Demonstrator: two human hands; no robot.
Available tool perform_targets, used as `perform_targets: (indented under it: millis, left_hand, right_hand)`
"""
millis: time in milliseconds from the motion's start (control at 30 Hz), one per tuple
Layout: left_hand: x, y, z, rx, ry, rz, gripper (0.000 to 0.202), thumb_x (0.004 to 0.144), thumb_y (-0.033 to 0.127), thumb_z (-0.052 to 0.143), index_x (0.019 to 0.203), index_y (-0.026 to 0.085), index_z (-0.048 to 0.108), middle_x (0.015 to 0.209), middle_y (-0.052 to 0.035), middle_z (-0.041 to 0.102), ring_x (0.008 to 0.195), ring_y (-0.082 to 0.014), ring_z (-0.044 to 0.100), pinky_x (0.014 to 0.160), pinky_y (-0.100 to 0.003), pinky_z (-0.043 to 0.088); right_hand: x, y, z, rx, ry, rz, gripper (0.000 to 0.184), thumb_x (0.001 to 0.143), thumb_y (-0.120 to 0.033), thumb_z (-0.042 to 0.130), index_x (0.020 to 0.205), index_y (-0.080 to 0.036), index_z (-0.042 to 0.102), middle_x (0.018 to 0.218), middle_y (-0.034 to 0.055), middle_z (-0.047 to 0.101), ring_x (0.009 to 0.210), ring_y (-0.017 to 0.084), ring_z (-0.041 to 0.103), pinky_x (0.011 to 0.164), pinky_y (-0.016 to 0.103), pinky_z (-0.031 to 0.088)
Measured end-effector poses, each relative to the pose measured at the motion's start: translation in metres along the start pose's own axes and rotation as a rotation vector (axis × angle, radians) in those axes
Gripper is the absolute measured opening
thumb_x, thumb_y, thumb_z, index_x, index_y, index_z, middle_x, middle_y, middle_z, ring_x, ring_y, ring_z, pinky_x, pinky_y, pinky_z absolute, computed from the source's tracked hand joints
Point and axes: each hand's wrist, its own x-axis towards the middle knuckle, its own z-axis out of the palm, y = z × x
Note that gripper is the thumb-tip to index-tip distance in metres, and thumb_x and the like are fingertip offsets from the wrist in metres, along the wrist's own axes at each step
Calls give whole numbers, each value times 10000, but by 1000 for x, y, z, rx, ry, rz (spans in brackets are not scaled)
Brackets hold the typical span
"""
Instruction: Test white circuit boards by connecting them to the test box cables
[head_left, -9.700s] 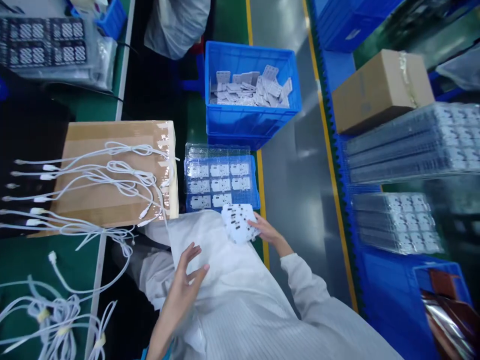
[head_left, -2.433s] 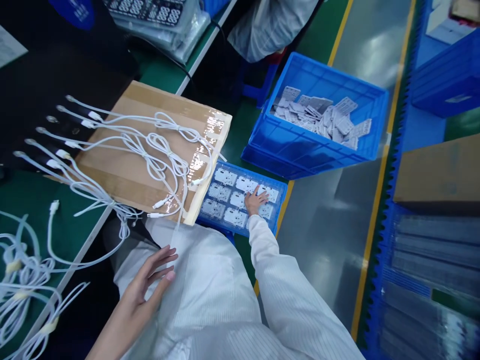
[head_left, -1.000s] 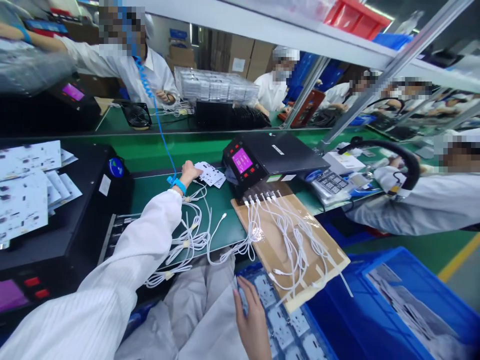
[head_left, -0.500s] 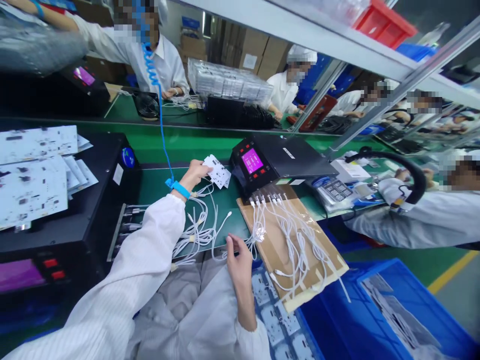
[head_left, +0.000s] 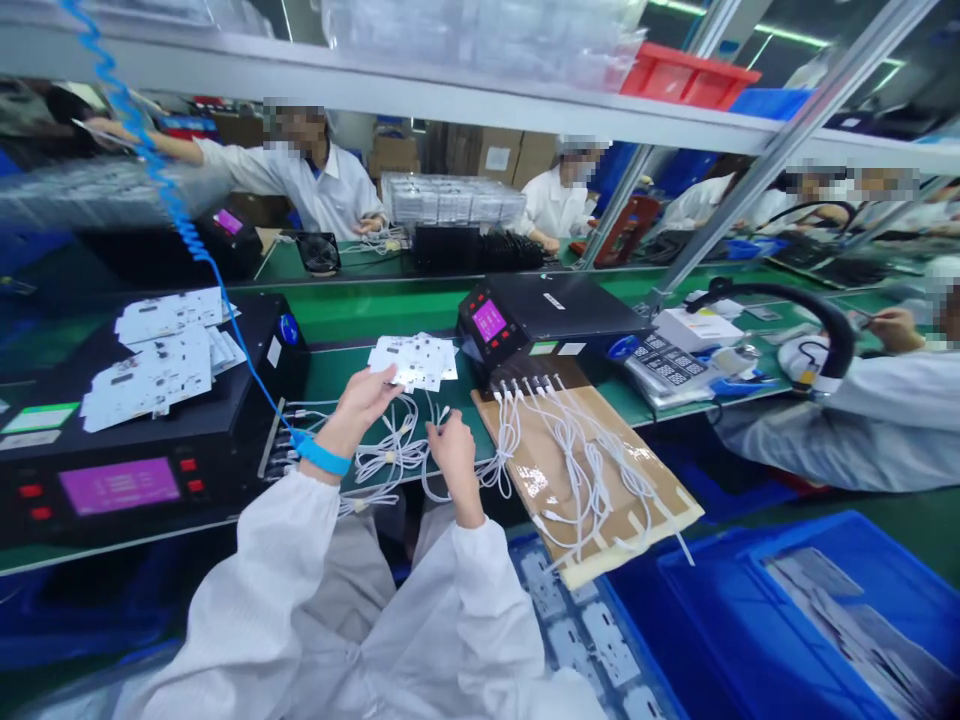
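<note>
- Closed lightly in the left hand, thumb and fingertips on the near edge: a thin fan of white panels, held just above the green bench, between 2 black testers
- Curled in the right hand, fingers drawn nearly together at the plug end of 1 white cable; impossible to tell whether pinched or only touched
- Strapped round the left wrist: a blue band, with a coiled blue cord running up and to the left
- Between and under both hands: a loose tangle of white leads, right at the bench's near edge
- Just right of the right hand: a cardboard sheet carrying more leads, overhanging the bench edge, plugged into the tester with the pink screen
- To the left: a second black tester, with more white boards stacked on top
- Open room only in the narrow strip of bench between the testers; below right, a blue crate and a tray of parts, close to the knees
- At far right: a co-worker's sleeve, well apart
</note>
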Motion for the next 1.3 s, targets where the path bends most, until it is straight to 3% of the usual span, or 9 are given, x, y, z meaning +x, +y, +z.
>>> perform_targets:
  millis: [133,233,300,367,533,767,967,1167,1300]
  left_hand:
    - [-19,-13,3,-32,-7,-8,210,866,-50,666,932,149,673,858,-46,761,914,-168,749,1087,-492,557]
    - [-27,-23,6,-59,-46,-13,235,905,-18,644,1041,167,693,961,-63,790,940,-175,752,1092,-517,559]
    - [-28,-29,9,-70,-59,-16,255,897,-14,658,1075,165,697,980,-75,794,941,-186,755,1093,-528,559]
    - [-26,-37,11,-80,-62,-7,235,904,-4,655,1068,158,702,997,-81,794,939,-183,754,1105,-525,551]
    - [-23,-55,11,-80,-66,55,211,896,76,711,1083,174,701,1160,-88,777,1122,-218,730,1143,-535,516]
    - [-33,-62,5,44,-129,120,449,796,278,859,1198,213,670,1364,-121,704,1332,-323,631,1099,-533,545]
    - [-40,-65,6,88,-114,157,459,813,334,855,1224,251,668,1379,-98,700,1313,-294,648,1078,-452,563]
    - [-41,-64,1,100,-99,201,421,870,337,815,1254,279,651,1393,-84,689,1334,-286,638,1095,-462,555]
    - [-43,-62,0,106,-102,225,429,890,342,792,1285,281,635,1439,-83,664,1354,-283,622,1057,-410,581]
  right_hand:
    - [-1,17,-6,199,55,-60,278,1008,-210,518,1257,-120,604,1054,154,778,1021,256,761,933,361,550]
    - [-8,33,-6,610,87,-109,288,1017,-357,513,1173,-144,628,910,77,744,745,190,729,726,302,568]
    - [-15,40,-4,804,112,-151,354,990,-482,566,1087,-159,673,784,22,678,612,159,633,602,278,513]
    - [-23,41,-1,801,161,-224,388,979,-542,596,986,-174,716,743,0,622,604,139,561,577,264,463]
    - [-32,32,5,666,262,-398,310,1008,-432,626,879,-185,762,791,6,599,681,131,520,627,263,427]
    - [-25,37,12,663,301,-359,272,1001,-386,646,879,-186,782,746,-13,571,654,122,492,604,259,413]
    - [-27,37,11,622,352,-345,283,1003,-386,638,863,-180,771,727,-15,564,634,121,488,589,257,422]
    - [-31,33,9,605,335,-406,237,1009,-337,645,876,-187,771,735,-16,572,631,111,499,585,247,419]
    - [-32,30,10,591,348,-408,243,1012,-340,643,875,-187,773,728,-15,574,621,111,497,579,248,420]
